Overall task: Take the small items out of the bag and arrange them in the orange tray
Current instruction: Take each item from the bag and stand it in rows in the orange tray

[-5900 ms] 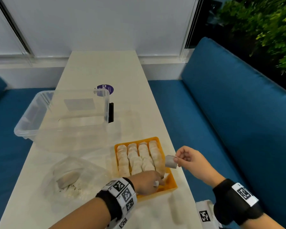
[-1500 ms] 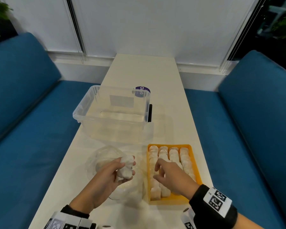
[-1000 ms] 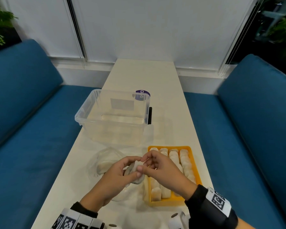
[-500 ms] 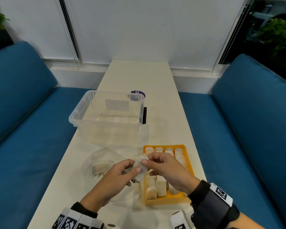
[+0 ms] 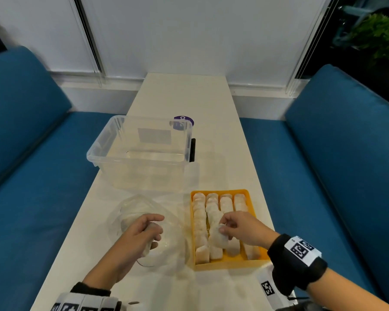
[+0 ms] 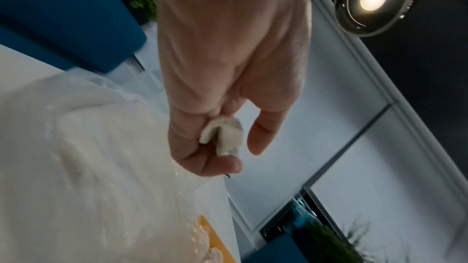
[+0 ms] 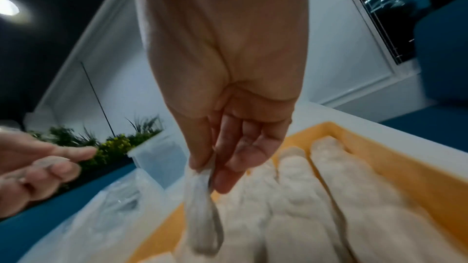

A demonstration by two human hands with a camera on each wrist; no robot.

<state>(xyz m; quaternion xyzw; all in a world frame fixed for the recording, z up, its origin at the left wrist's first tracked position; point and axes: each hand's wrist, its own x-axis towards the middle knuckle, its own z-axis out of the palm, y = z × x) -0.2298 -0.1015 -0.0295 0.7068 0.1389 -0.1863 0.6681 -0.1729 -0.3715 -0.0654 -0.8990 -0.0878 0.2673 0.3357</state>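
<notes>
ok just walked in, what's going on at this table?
A person is moving small pale items from a clear plastic bag into an orange tray on the white table. The right hand pinches one item over the tray, whose four rows look nearly full. The left hand rests on the bag with another small piece in its grip. A clear plastic bin sits beyond them.

Café-style booth: blue benches (image 5: 323, 167) flanking a white table (image 5: 184, 97).
</notes>
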